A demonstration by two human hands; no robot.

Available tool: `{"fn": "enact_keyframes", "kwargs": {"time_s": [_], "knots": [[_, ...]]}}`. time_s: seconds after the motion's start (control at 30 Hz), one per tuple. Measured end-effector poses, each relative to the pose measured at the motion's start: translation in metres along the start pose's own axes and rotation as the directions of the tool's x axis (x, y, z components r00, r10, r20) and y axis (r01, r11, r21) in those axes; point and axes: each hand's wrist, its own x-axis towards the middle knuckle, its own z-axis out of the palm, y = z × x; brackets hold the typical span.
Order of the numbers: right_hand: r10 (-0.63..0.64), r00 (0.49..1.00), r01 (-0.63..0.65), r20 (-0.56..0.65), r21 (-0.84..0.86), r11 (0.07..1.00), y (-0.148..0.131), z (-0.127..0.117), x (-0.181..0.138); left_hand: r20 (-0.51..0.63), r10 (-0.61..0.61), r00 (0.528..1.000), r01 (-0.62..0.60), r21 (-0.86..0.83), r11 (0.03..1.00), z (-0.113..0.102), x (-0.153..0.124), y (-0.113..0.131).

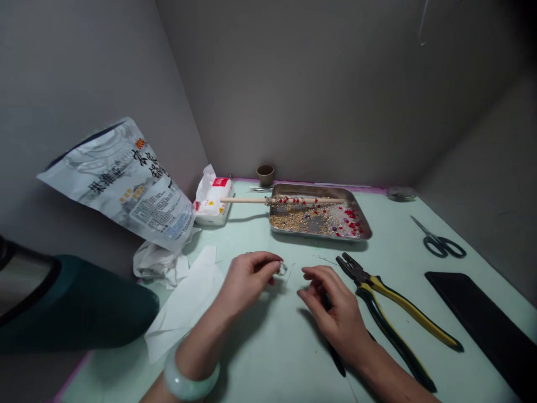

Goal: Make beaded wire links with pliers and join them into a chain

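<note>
Between the thumb and fingertips of my left hand (254,276) is a small ring-shaped beaded piece (282,270), pale and partly hidden by the fingers. A fine clear thread seems to trail from it. My right hand (333,308) hovers a short way to the right, thumb and index finger apart and the other fingers loosely curled. Beneath it shows a dark-handled tool (335,358), mostly hidden; whether the palm touches it I cannot tell. Large pliers (377,296) with yellow and dark green handles lie just right of this hand.
Behind the hands is a metal tray (321,238) of gold, clear and red beads, with a wooden stick (247,200) across it. Scissors (438,240) and a black flat object (474,313) lie right. Leftward are tissues (212,207), a pouch (134,184) and a green bottle (84,302).
</note>
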Motion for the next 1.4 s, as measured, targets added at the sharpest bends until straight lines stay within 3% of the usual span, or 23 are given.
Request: {"fn": "enact_keyframes", "kwargs": {"time_s": [0.13,0.23,0.4,0.57,0.67,0.8,0.9,1.0,1.17,1.4], "knots": [[-0.027,1.000,0.027,0.001,-0.004,1.000,-0.002,0.002,-0.002,-0.123,0.022,0.992,0.030,0.405,0.914,-0.038,-0.013,-0.004],[-0.046,0.999,0.046,0.001,-0.006,0.999,-0.002,0.002,-0.004,-0.124,-0.022,0.992,0.087,0.543,0.835,-0.046,-0.021,-0.017],[-0.057,0.998,0.057,0.005,-0.019,0.998,0.000,0.002,-0.005,-0.167,-0.003,0.986,0.102,0.587,0.804,-0.039,-0.024,-0.033],[-0.061,0.998,0.062,0.009,-0.040,0.997,0.001,0.003,-0.004,-0.223,0.026,0.975,0.101,0.539,0.837,-0.050,-0.026,-0.040],[-0.059,0.998,0.060,0.017,-0.045,0.997,0.001,0.003,-0.004,-0.247,0.128,0.960,0.046,0.593,0.804,-0.053,-0.028,-0.046],[-0.053,0.998,0.055,0.036,-0.052,0.997,0.002,0.002,-0.005,-0.070,0.333,0.941,-0.167,0.758,0.631,-0.038,-0.026,-0.054],[-0.056,0.997,0.059,0.058,-0.049,0.997,0.002,0.003,-0.005,0.144,0.332,0.932,-0.291,0.844,0.450,-0.025,-0.022,-0.060],[-0.059,0.995,0.062,0.076,-0.040,0.997,0.002,0.003,-0.005,0.260,0.286,0.922,-0.348,0.880,0.323,-0.019,-0.016,-0.066],[-0.050,0.993,0.053,0.105,-0.024,0.998,0.003,0.005,-0.005,0.265,0.272,0.925,-0.340,0.899,0.278,-0.017,0.003,-0.068],[-0.059,0.992,0.061,0.108,-0.016,0.998,0.003,0.004,-0.005,0.220,0.225,0.949,-0.275,0.928,0.251,-0.023,0.067,-0.058]]}}
